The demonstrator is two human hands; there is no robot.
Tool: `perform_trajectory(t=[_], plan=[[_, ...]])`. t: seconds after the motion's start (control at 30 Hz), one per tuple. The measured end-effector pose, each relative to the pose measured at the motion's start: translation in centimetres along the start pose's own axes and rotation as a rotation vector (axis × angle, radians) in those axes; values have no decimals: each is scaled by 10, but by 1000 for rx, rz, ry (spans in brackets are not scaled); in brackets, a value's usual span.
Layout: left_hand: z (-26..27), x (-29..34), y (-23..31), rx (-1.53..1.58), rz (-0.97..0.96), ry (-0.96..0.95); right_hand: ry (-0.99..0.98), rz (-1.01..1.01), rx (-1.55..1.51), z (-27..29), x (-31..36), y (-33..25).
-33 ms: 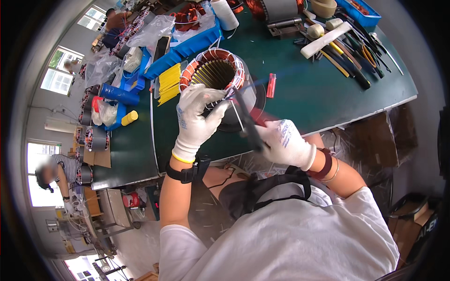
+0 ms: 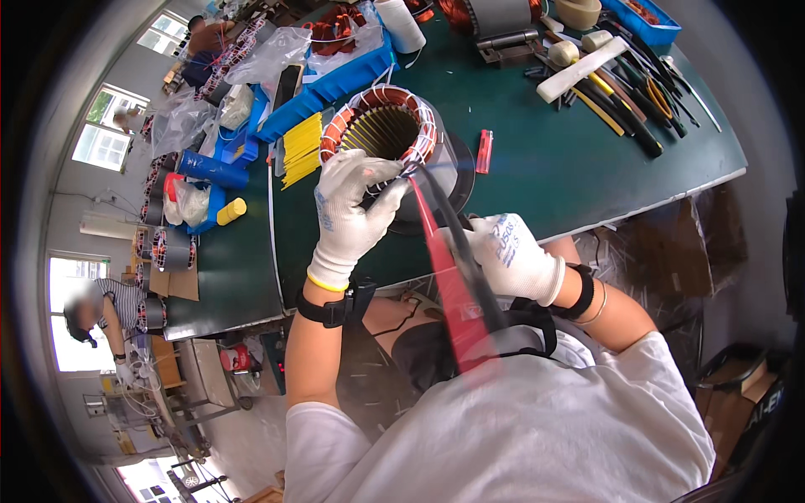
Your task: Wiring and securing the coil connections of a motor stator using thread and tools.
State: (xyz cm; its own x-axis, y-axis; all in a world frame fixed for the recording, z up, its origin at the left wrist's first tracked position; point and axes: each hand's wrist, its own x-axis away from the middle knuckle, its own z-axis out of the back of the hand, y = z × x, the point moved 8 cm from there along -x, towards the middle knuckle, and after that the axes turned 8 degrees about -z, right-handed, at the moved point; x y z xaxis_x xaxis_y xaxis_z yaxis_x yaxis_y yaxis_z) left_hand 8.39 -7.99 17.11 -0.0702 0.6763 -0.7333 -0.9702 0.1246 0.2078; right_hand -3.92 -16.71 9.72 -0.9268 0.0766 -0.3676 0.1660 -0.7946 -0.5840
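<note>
A motor stator (image 2: pixel 449 172) stands upright on the bench, its copper windings laced with white cord around the top. My left hand (image 2: pixel 356 197), in a white knit glove, is closed at the near rim of the winding, thumb and fingers pinching there. From that spot a red strip (image 2: pixel 449 285) and a black strip (image 2: pixel 470 260) run down toward my lap, both blurred and widening. My gloved right hand (image 2: pixel 510 251) is closed on the black strip, to the right of the stator; its fingertips are partly hidden. What kind of strips they are is unclear.
Yellow sticks (image 2: pixel 302 151) lie left of the stator, beside a blue bin (image 2: pixel 356 80). A red lighter (image 2: pixel 485 152) lies to the right. Mallets and hand tools (image 2: pixel 616 96) are heaped at the far right. A co-worker (image 2: pixel 113 314) is at the far left.
The red strip, mostly hidden and blurred near my right hand before, now stretches long toward my lap. The black strip reaches lower too. My left hand stays at the winding.
</note>
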Motion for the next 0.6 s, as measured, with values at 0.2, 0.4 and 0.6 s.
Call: perform_trajectory(t=[0.2, 0.4, 0.6], plan=[[0, 2, -2, -17, -25, 2, -239, -1, 461, 1, 3, -7], [1, 1, 5, -65, -119, -14, -332, 333, -782, 27, -55, -55], [-1, 7, 4, -174, -221, 4, -53, 59, -892, -12, -21, 1]])
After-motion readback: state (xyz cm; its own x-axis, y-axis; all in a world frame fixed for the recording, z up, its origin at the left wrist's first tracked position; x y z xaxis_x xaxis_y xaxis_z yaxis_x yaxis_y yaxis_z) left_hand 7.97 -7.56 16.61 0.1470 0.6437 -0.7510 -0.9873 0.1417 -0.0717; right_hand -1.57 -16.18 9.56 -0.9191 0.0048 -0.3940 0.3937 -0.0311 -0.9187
